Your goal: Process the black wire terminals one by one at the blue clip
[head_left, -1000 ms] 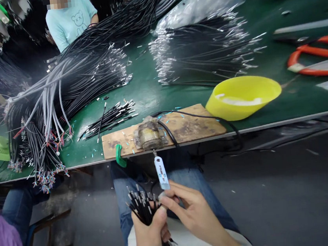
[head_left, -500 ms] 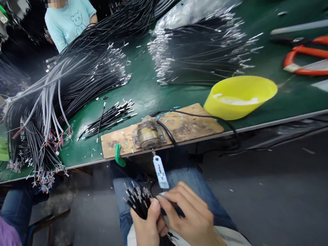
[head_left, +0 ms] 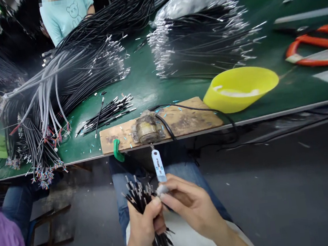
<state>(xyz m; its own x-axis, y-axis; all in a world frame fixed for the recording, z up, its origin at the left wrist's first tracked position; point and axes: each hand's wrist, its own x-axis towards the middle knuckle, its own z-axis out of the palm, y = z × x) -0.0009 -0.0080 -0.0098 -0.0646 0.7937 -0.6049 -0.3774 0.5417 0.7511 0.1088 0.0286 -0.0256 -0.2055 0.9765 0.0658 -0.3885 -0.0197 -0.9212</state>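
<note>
My left hand [head_left: 144,226] is wrapped tight round a bunch of black wires [head_left: 143,204], over my lap. My right hand [head_left: 188,205] pinches one wire tip [head_left: 162,189] w/ thumb & finger (just under the white tool [head_left: 158,170] by the wood board [head_left: 181,121]).

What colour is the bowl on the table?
Yellow; the bowl shows best in the head view, on the green table.

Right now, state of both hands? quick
Left hand: closed around a bundle of black wires, tips pointing up.
Right hand: fingers pinched on one wire end just below the blue blade.
</note>
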